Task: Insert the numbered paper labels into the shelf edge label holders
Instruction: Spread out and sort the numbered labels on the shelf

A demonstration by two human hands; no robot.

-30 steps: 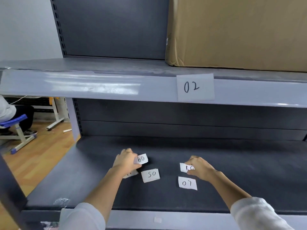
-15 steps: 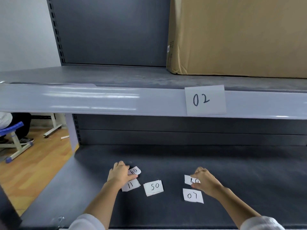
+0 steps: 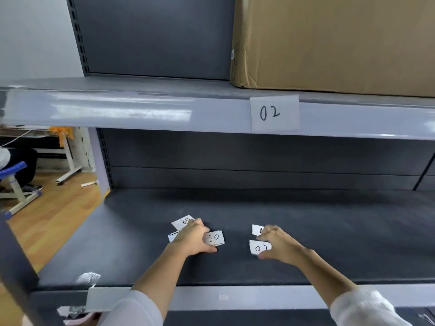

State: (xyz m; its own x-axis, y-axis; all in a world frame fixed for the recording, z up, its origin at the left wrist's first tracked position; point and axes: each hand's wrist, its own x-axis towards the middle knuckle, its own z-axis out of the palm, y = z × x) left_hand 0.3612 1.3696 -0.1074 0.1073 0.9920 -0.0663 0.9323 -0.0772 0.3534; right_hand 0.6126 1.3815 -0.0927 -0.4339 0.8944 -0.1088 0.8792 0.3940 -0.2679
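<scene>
Several small white paper labels lie on the dark lower shelf (image 3: 329, 231). My left hand (image 3: 191, 240) pinches the left edge of the "50" label (image 3: 216, 238), which still lies flat. It covers most of another label (image 3: 172, 236); a "60" label (image 3: 181, 222) lies just behind it. My right hand (image 3: 279, 245) has thumb and fingers closed on the right side of the "07" label (image 3: 257, 248). A label starting with "8" (image 3: 257, 229) peeks out behind its fingers. An "02" label (image 3: 274, 113) sits in the upper shelf's glossy edge holder (image 3: 117, 111).
A large cardboard box (image 3: 329, 43) stands on the upper shelf at the right. The lower shelf's pale front edge (image 3: 270, 297) carries a tiny tag (image 3: 223, 296). Crumpled clear plastic (image 3: 88, 277) lies at the shelf's front left. A seated person and a blue stool (image 3: 14, 168) are at the far left.
My left hand slid right from the "11" label onto the "50" label. My right hand shifted from the "8" label down onto the "07" label. The camera tilted slightly.
</scene>
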